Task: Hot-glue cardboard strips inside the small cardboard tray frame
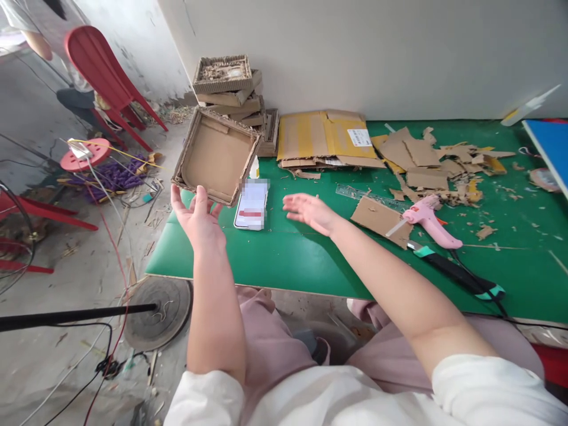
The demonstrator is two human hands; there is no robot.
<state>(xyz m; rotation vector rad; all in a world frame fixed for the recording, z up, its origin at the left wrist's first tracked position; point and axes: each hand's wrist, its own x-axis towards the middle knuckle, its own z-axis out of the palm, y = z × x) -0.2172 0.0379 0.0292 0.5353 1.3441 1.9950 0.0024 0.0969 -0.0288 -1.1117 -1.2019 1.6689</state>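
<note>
My left hand [199, 210] grips the lower edge of a shallow square cardboard tray [217, 154], thumb on its front. The tray is tilted up with its inside facing me, held above the table's left end. My right hand [310, 212] hovers over the green table, fingers apart, with nothing in it. Between the two hands a phone [251, 206] lies on the table, its screen lit and partly blurred out. Behind the tray rises a stack of similar cardboard trays [226, 77], the top one holding cardboard scraps.
Flattened cardboard [326, 139] with yellow tape lies at the back. To the right are torn cardboard scraps [412, 148], a clear ruler [368, 195], a pink glue gun [428, 222] and a utility knife [457, 271]. A person sits by a red chair [102, 68] at the far left.
</note>
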